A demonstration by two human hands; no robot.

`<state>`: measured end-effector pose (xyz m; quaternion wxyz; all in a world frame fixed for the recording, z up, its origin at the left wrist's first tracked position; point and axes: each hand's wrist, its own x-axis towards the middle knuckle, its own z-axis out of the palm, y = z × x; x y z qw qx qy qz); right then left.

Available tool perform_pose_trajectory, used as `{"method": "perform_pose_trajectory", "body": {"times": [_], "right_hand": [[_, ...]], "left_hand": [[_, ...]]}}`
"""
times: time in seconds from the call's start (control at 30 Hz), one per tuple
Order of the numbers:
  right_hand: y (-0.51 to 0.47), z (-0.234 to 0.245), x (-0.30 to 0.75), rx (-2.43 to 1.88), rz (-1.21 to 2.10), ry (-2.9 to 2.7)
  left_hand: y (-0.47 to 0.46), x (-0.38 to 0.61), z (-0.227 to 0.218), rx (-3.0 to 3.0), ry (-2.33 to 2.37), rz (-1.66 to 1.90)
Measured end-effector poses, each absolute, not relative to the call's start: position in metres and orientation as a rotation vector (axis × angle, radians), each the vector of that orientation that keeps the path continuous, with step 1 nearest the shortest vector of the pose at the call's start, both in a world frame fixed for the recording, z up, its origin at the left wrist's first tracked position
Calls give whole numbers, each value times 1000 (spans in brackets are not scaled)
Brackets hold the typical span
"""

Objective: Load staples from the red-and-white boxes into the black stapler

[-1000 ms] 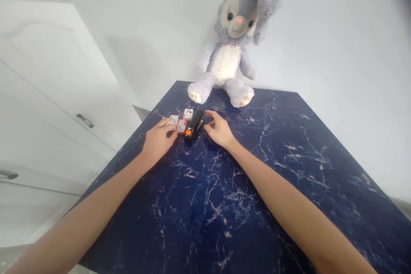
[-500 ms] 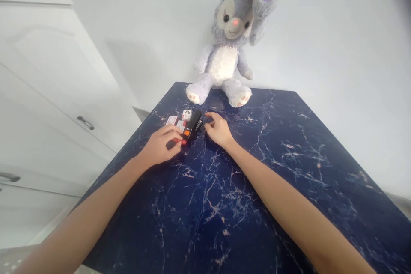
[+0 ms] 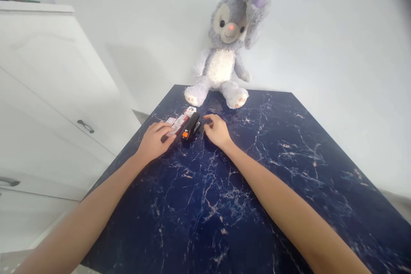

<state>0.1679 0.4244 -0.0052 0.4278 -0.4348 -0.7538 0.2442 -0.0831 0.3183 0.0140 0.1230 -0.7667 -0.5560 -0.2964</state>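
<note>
A black stapler (image 3: 191,126) with an orange patch lies on the dark blue marbled table, between my two hands. Against its left side sit several small red-and-white boxes (image 3: 181,120), one of them with a dark picture (image 3: 190,111) on its top at the far end. My left hand (image 3: 155,140) has its thumb and fingers closed about the nearest small box (image 3: 174,129), partly covering it. On the stapler's other side, my right hand (image 3: 217,131) rests on the table with thumb and index finger apart, holding nothing and not touching the stapler.
A large grey plush rabbit (image 3: 221,66) sits at the table's back edge, leaning on the white wall. To the left stands a white cabinet (image 3: 48,94) with dark handles. The marbled tabletop (image 3: 199,214) stretches toward me and to the right.
My left hand has drawn slightly left with a red box, setting it against the other boxes. The boxes now show in a row beside the stapler. My right hand has barely moved.
</note>
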Motion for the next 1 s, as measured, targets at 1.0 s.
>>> {"method": "perform_pose_trajectory", "body": {"times": [1.0], "right_hand": [[261, 10, 321, -851, 545, -2388]], "left_hand": [[240, 95, 13, -3079, -1029, -733]]}}
